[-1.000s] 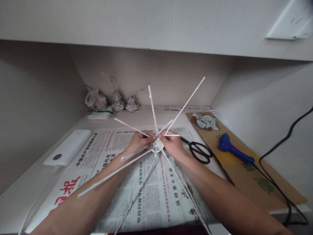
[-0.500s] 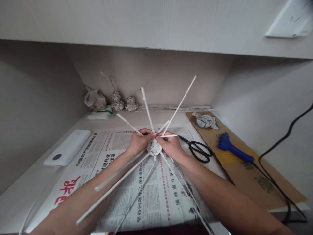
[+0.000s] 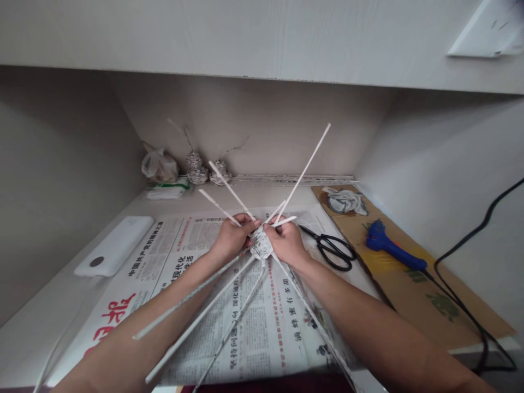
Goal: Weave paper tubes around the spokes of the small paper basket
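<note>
A small round piece woven from rolled paper strips (image 3: 261,244) is held up between both hands, above the newspaper (image 3: 254,327). Several long white paper sticks (image 3: 306,170) fan out from it, some away from me and some toward me. My left hand (image 3: 234,236) grips its left edge, thumb on top and fingers curled underneath. My right hand (image 3: 288,238) pinches its right edge near the bases of the far sticks. Parts of the fingers are hidden behind the weave.
Black scissors (image 3: 333,251) lie right of my right hand. On a cardboard sheet (image 3: 409,297) rest a blue glue gun (image 3: 391,248) with a black cord and a crumpled cloth (image 3: 346,201). At left lies a white power bank (image 3: 114,245). Gourd-shaped woven pieces (image 3: 197,169) stand at the back.
One far stick has swung left, leaning more toward the left hand's side. The near-left sticks have shifted, and the woven piece has turned slightly. Both hands keep their hold.
</note>
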The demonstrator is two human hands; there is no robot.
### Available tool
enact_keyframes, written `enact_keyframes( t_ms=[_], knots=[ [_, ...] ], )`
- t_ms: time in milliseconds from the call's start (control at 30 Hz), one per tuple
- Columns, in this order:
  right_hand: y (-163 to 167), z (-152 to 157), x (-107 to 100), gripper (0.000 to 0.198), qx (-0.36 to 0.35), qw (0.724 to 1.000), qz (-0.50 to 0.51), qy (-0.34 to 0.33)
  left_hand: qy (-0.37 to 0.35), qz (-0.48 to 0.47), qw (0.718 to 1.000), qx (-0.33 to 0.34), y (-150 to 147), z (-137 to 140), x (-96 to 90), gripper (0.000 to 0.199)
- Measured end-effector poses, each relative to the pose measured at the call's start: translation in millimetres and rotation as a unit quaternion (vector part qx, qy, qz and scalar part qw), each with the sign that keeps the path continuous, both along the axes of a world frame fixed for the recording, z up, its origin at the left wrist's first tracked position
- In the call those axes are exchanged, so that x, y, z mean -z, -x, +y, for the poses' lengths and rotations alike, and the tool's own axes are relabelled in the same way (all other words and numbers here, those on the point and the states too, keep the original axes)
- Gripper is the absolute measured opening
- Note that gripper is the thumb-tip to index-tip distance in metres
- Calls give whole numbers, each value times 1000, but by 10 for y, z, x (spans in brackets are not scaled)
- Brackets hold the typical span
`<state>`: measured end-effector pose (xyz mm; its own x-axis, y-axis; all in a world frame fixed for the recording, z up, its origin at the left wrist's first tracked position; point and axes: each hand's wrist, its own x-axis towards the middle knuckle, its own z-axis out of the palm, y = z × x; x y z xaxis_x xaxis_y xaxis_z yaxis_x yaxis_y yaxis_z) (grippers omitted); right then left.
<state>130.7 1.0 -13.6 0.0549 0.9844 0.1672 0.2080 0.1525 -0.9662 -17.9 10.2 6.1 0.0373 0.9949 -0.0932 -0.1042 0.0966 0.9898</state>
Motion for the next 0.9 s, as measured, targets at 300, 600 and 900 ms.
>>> enact_keyframes(
  t_ms=[300,600,900],
  knots=[
    [-23,-13,-25,16,9,998,-52,-24,0,10,999,33,19,10,3,42],
    [-7,-6,3,16,28,996,-74,-34,33,-15,999,-14,-10,-12,-17,42],
    [-29,-10,-2,15,21,995,-87,-42,72,4,997,28,39,16,-28,40]
  ],
)
